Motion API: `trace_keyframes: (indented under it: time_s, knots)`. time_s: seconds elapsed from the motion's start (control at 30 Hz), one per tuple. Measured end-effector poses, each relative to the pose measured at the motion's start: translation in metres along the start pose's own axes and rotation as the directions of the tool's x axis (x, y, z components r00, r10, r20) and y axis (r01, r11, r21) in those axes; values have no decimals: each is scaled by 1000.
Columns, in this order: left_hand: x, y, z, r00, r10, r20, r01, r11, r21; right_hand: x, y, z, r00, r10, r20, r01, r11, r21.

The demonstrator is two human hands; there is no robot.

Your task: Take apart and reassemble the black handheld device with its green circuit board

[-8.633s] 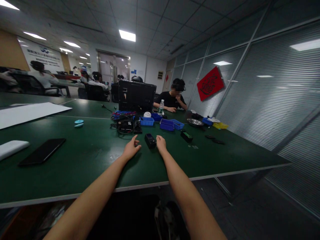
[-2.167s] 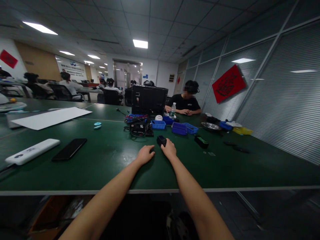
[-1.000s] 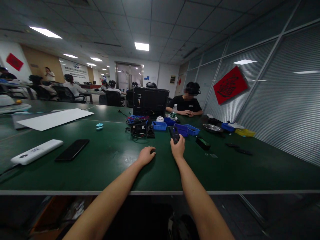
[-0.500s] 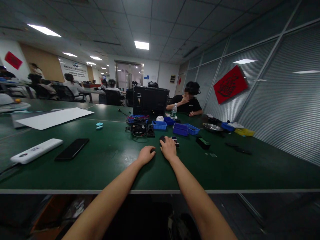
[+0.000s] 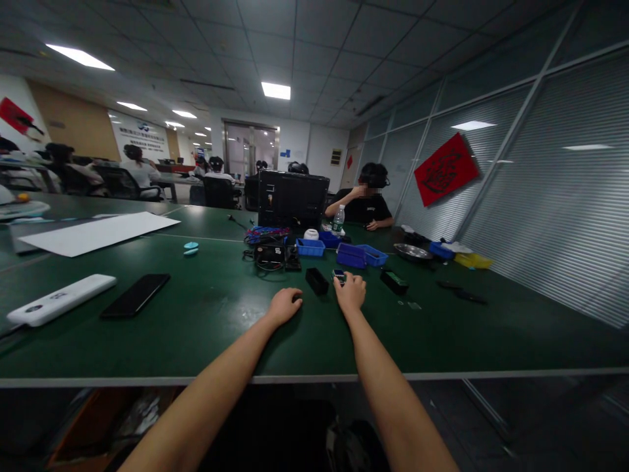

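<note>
My right hand (image 5: 350, 292) is closed around a small dark block with a pale, bluish top (image 5: 338, 273). Its thumb is on the near left side, and the fingers hide most of the block. To its left lies a black rectangular box (image 5: 317, 281), untouched. My left hand (image 5: 285, 305) rests on the green table, loosely curved. A gap shows between its thumb and index finger, and I see nothing in it. On the right is another black box with a green top (image 5: 394, 281).
Behind the hands are a black adapter with cables (image 5: 269, 254), a blue tray (image 5: 310, 247), a purple-blue bin (image 5: 351, 255) and a monitor (image 5: 293, 198). A phone (image 5: 135, 295) and white power strip (image 5: 63, 299) lie left. A person (image 5: 366, 200) sits across the table.
My right hand has let go of the black box and moved right onto the small block. The black box now shows fully. My left hand stays in place.
</note>
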State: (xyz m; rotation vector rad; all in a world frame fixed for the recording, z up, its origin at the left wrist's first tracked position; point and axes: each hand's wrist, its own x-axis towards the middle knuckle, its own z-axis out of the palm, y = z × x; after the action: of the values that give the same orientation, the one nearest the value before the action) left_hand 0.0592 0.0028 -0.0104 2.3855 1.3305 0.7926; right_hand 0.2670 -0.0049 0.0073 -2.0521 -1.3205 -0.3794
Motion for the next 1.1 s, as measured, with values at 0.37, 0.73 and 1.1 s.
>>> trace_keyframes:
  time_s: [0.37, 0.73, 1.1]
  knots:
    - [-1, 1, -1, 1000, -15, 2, 14, 1000, 15, 12, 9, 13, 934, 236, 268, -279, 951, 136]
    - [-1, 1, -2, 1000, 7, 1, -7, 1000, 21, 10, 13, 4, 948, 255, 190, -252, 967, -39]
    - [-3, 8, -6, 999, -33, 14, 33, 999, -7, 19, 20, 14, 930, 269, 251, -319, 929, 188]
